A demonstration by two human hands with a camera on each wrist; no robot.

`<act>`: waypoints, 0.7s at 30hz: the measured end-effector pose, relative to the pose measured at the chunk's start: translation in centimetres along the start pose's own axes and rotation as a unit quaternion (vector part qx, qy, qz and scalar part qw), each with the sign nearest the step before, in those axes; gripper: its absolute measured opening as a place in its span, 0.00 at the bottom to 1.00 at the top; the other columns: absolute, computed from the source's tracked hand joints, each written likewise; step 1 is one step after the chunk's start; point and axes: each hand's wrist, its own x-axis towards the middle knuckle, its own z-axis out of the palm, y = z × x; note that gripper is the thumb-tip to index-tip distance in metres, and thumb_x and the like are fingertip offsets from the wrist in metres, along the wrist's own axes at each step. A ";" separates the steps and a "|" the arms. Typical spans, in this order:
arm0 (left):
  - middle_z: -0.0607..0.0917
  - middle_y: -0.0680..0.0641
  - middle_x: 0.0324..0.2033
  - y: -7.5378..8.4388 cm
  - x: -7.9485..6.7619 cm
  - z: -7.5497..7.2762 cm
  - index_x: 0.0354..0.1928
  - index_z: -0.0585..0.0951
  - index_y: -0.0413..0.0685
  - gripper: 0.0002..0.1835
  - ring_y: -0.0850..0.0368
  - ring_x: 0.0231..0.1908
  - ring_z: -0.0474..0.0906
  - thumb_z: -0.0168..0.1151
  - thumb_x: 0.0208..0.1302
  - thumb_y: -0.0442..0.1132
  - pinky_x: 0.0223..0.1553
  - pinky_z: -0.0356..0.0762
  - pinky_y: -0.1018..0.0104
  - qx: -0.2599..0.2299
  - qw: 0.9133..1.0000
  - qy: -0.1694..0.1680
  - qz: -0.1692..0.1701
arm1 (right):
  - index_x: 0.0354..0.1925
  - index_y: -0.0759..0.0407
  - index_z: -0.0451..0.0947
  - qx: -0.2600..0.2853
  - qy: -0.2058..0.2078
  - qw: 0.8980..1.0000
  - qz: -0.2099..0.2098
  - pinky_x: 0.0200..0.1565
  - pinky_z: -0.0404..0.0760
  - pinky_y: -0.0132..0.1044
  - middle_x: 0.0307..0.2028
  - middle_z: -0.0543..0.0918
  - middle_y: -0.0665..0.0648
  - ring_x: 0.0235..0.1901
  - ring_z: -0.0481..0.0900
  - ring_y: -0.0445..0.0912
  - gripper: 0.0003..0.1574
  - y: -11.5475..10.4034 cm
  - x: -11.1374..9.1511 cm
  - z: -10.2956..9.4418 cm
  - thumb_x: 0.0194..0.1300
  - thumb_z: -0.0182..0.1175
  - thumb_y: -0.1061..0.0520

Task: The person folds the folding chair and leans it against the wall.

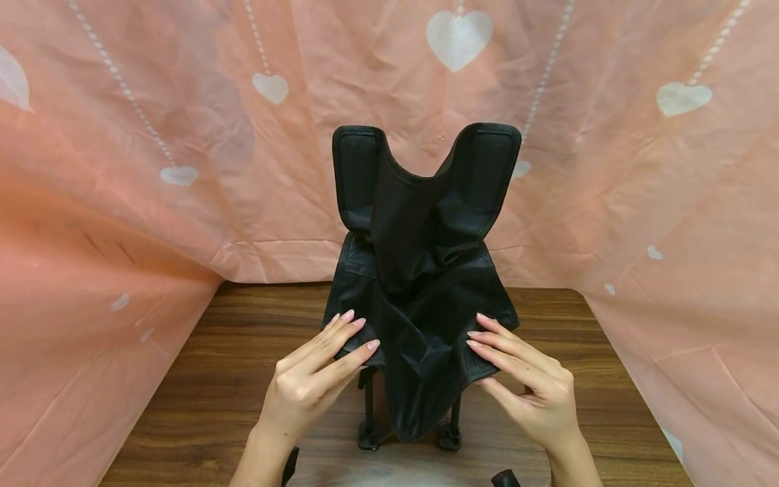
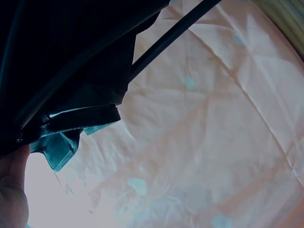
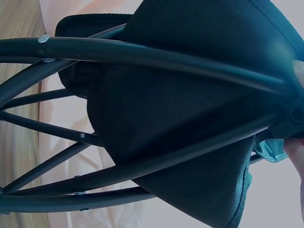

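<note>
A small black folding camp chair (image 1: 420, 325) stands in front of me, its fabric back (image 1: 408, 210) upright with two raised corners and a dip between. My left hand (image 1: 313, 379) grips the near left corner of the seat, fingers lying on top of the cloth. The right hand (image 1: 529, 379) pinches the near right corner, thumb below the edge. The seat cloth sags to a drooping point between both hands. From beneath, the right wrist view shows crossed metal tubes (image 3: 190, 61) under the fabric. In the left wrist view, part of the left hand (image 2: 14, 190) touches the seat's edge.
The chair's feet (image 1: 368, 436) stand on a brown wood-grain surface (image 1: 243, 379). Pink cloth (image 1: 274, 169) printed with white hearts hangs at the back and both sides. Near the bottom edge, a dark tube end (image 1: 505, 478) pokes into the head view.
</note>
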 end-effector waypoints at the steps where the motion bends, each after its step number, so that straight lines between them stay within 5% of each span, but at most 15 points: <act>1: 0.88 0.36 0.40 0.0 0.0 0.0 0.41 0.88 0.43 0.09 0.47 0.50 0.85 0.60 0.67 0.35 0.51 0.83 0.59 -0.001 1.000 -0.001 0.003 | 0.39 0.82 0.81 0.000 -0.001 1.000 0.000 0.62 0.76 0.31 0.50 0.85 0.65 0.61 0.78 0.52 0.17 0.0 0.0 0.0 0.60 0.66 0.64; 21: 0.87 0.34 0.42 -0.3 0.2 0.7 0.42 0.87 0.40 0.09 0.46 0.54 0.82 0.61 0.66 0.35 0.55 0.82 0.57 -0.039 0.999 0.000 0.013 | 0.38 0.80 0.82 -0.016 -0.005 1.000 -0.014 0.62 0.76 0.32 0.48 0.86 0.65 0.59 0.79 0.51 0.16 0.1 0.7 0.4 0.61 0.66 0.63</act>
